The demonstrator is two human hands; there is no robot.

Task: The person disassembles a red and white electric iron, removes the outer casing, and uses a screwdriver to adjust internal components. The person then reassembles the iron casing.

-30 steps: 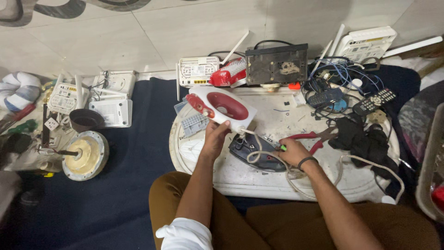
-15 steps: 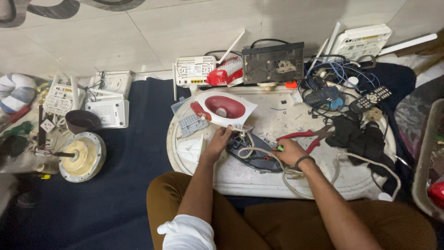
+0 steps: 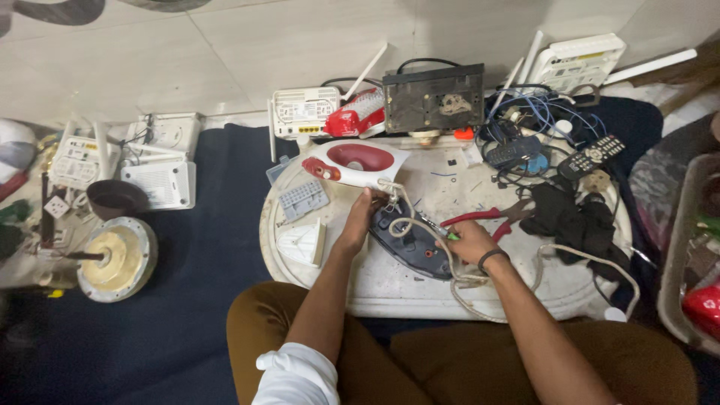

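A dark iron base [image 3: 415,244] lies flat near the middle of the round white worktop [image 3: 525,289], just in front of the seated person. The left hand [image 3: 358,223] is laid on its upper left edge, fingers [image 3: 365,201] curled together over the rim where the pale cord [image 3: 420,225] loops up; the base is pinned by this grip rather than lifted. The right hand [image 3: 469,241] rests at the base's right side, closed round a thin tool with a green handle [image 3: 452,235], whose tip is pointed at the base; the exact spot it meets cannot be made out.

The step in hand is judged to be work on a fastening or terminal in the base. It is best done with the base kept pressed flat by the left hand, so that it is not turned by the tool. The cord should be held clear of the tip, since it crosses the base close by. The red-handled pliers [image 3: 491,217] and the white and red iron shell [image 3: 358,163] lie near and are better left undisturbed
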